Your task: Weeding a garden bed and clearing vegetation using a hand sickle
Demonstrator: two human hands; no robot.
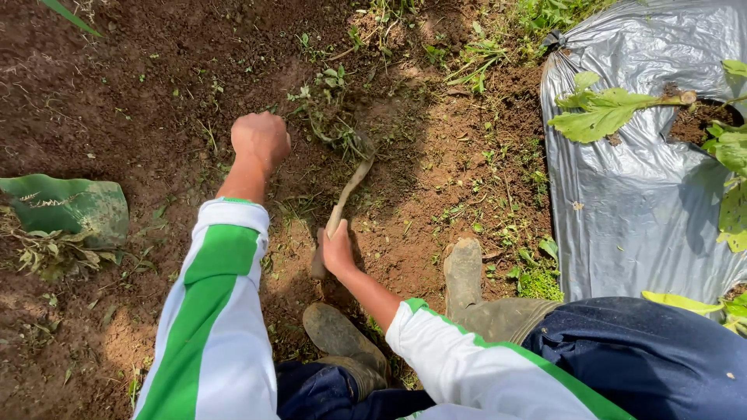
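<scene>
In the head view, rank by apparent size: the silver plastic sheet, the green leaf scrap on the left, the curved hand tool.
1. Silver plastic sheet, largest.
2. Green leaf scrap.
3. Curved hand tool, thinnest, gripped by the right hand, its tip partly hidden in weeds.

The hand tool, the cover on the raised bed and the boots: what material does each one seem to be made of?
The hand tool, held in the right hand, looks like pale worn wood; its blade is buried in soil, so its material is unclear. The silver sheet over the bed seems thin plastic film: shiny, wrinkled. The boots look like rubber, matte and mud-coated. The left hand is closed in a fist near weeds.
</scene>
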